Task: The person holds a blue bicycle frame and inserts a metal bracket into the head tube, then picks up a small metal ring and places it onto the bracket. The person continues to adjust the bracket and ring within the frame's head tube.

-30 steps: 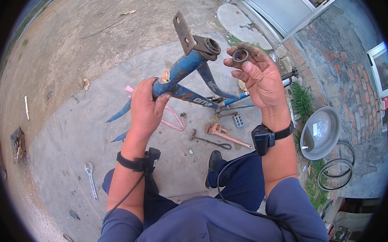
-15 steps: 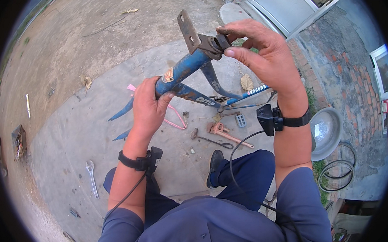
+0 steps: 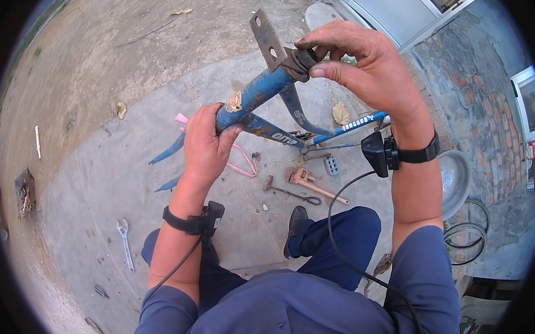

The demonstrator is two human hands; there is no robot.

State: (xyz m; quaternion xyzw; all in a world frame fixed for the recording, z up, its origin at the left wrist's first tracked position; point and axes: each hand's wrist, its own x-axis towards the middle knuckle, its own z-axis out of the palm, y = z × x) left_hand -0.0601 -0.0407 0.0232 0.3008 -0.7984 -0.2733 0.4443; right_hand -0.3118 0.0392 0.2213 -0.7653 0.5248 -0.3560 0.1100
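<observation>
A worn blue bicycle frame [image 3: 255, 98] is held tilted in front of me, its head tube pointing up and right. My left hand [image 3: 206, 139] is wrapped around the lower part of that tube. At the tube's top end, my right hand [image 3: 367, 67] pinches a dark ring-shaped nut [image 3: 306, 59] between thumb and fingers. The nut lies against the rusty collar there; its threads are hidden. A flat rusty bracket [image 3: 266, 38] with slots sticks up beside the collar. Below my left hand, two blue fork tips [image 3: 168, 151] point left.
On the concrete lie an orange pipe wrench [image 3: 317, 187], a hammer [image 3: 287, 193], a bicycle pedal [image 3: 331, 165], a pink strap [image 3: 242, 163] and an adjustable wrench [image 3: 125, 244]. A metal basin [image 3: 455, 186] and wire rings [image 3: 466, 241] are by the brick wall at right.
My right hand has turned slightly, with its wrist and forearm shifting right. The nut now appears closer to the collar. My left hand keeps its hold on the tube.
</observation>
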